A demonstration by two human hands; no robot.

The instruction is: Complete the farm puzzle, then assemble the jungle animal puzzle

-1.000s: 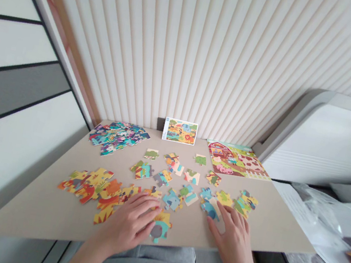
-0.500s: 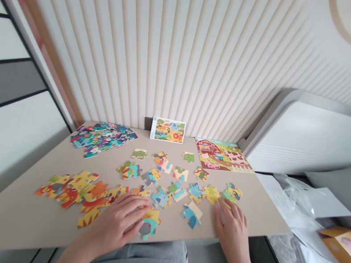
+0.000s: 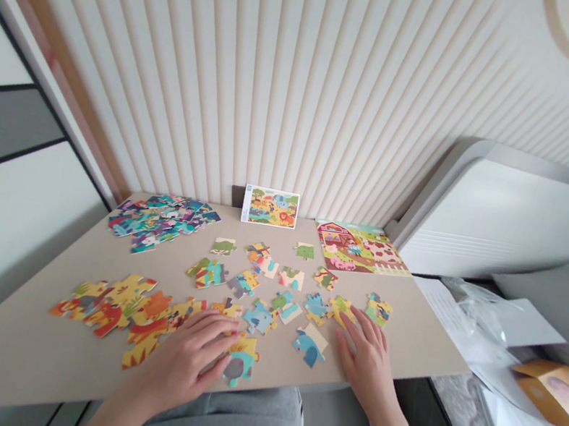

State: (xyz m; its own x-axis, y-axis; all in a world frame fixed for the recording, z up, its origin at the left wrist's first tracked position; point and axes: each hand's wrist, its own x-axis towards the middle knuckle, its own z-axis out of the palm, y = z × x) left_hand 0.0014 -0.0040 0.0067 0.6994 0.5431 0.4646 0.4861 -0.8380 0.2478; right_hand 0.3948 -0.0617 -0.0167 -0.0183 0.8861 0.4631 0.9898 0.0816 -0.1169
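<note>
My left hand (image 3: 194,353) lies palm down with its fingers stretched out over the right end of a row of joined puzzle pieces (image 3: 156,319) in orange and yellow. Beside its fingertips is a yellow and teal puzzle piece with a grey shape (image 3: 240,365). My right hand (image 3: 367,352) is open, its fingertips at the edge of a yellow puzzle piece (image 3: 339,308); whether they touch it I cannot tell. Near that hand lie a blue elephant piece (image 3: 310,347), a light blue piece (image 3: 315,308) and a green and yellow piece (image 3: 378,309).
A picture card (image 3: 271,208) leans upright against the ribbed wall (image 3: 286,81). At the back left is a heap of purple and teal pieces (image 3: 162,221); at the back right lies a farm puzzle (image 3: 360,250). Papers and an orange box (image 3: 558,393) are beyond the table's right edge.
My right hand has shifted left, away from the green and yellow piece and toward the yellow piece. My left hand stays nearly in place. The view has moved slightly.
</note>
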